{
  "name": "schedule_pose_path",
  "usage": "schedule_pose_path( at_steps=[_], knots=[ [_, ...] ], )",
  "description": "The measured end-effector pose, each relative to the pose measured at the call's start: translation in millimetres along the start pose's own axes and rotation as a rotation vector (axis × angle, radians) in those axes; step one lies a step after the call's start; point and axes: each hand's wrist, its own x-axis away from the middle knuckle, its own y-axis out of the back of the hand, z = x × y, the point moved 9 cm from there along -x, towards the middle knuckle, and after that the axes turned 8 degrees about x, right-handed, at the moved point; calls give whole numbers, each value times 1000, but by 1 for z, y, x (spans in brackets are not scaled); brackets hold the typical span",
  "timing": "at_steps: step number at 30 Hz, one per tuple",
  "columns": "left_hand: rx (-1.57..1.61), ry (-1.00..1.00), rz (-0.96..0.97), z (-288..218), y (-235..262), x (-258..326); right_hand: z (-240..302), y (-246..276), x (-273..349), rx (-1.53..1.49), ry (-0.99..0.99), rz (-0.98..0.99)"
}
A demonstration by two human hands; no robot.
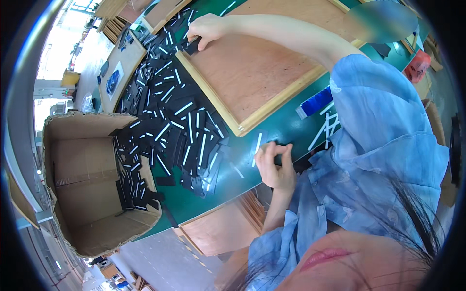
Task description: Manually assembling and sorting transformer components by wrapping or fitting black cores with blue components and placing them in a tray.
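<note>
A wood-framed brown panel (262, 77) lies on the green table (281, 128). At its far corner my right hand (208, 30) is closed, with a flat black piece (193, 46) at its fingertips. My left hand (276, 167) is near the table's front edge, its thumb and fingers curled together. Whether anything small is in that pinch, I cannot make out. Right beside it lies a dark piece with a white strip (258, 145), partly washed out by glare. A heap of black pieces with white strips (189, 126) spreads along the panel's left side.
An open cardboard box (82, 160) at the left holds more black pieces. A blue block-shaped item (314, 103) and loose white strips (326, 128) lie near my sleeve. Wooden panels (218, 233) stand below the table edge. A red bag (417, 67) is at the far right.
</note>
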Motion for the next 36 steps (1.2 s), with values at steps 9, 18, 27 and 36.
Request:
schedule_pose_path(
  at_steps=[9,18,27,36],
  knots=[
    [145,45,22,14,-3,8,-8,-17,-10,-47,20,-14],
    [20,-31,32,-4,-3,-6,-6,-12,-2,-48,-38,-16],
    [-578,168,136,24,42,-7,-13,79,96,-49,-75,-264],
    [555,860,-50,41,23,10,131,84,218,-499,116,258]
  ],
)
